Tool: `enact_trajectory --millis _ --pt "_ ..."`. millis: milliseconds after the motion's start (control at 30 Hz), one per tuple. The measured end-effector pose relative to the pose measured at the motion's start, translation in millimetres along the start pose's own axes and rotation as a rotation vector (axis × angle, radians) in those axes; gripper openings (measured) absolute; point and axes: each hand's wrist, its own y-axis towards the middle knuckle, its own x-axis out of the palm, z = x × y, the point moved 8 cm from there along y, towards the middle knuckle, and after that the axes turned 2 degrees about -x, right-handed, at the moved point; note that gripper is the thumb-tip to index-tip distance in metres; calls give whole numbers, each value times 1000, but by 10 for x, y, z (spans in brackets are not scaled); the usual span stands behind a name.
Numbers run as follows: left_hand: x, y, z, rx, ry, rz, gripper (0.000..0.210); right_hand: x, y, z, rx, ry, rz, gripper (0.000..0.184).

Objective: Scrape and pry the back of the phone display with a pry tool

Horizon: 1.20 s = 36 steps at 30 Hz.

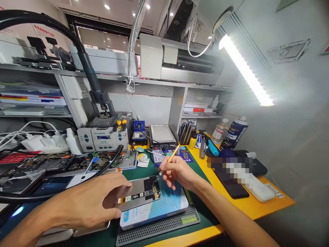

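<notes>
A phone screen panel point(128, 207) lies back side up, with a ribbon cable point(137, 197) and black patches showing. It rests on a blue and white box point(169, 202), which sits on a grey perforated mat point(156, 229). My left hand point(95, 199) holds the panel's left end between thumb and fingers. A slim gold-handled tool point(173, 154) is pinched in my right hand point(177, 171). Its thin tip points down at the panel's upper right corner; whether it touches, I cannot tell.
Opened phones and circuit boards point(113, 161) lie at left below a hot-air station point(102, 135). A black hose point(84, 180) passes behind my left hand. On the right stand a spray can point(233, 133) and a clear bottle point(220, 131), with a dark phone point(230, 181) nearer.
</notes>
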Motion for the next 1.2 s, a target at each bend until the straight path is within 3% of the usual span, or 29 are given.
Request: enact_trajectory --millis 267,500,600,733,867,1000,1067,1200 --pt "172 67 -282 -28 -49 -6 53 -69 32 56 15 -47 21 44" --pt "110 13 -267 16 -51 23 57 -57 29 119 76 -127 -20 35" --pt "30 -3 -207 36 -44 49 44 -32 21 122 81 -156 -23 29" --pt "-12 31 -26 71 -37 167 37 -7 1 107 79 -169 -24 29" --pt "84 -25 281 192 -8 330 31 0 -3 118 83 -191 -37 30" --pt "324 -142 553 399 174 393 60 -1 11 122 84 -208 -34 36" --pt "434 -174 597 442 235 457 67 6 11 125 94 -213 -34 44" --pt "577 -204 579 412 220 678 48 12 -15 129 107 -212 -19 39"
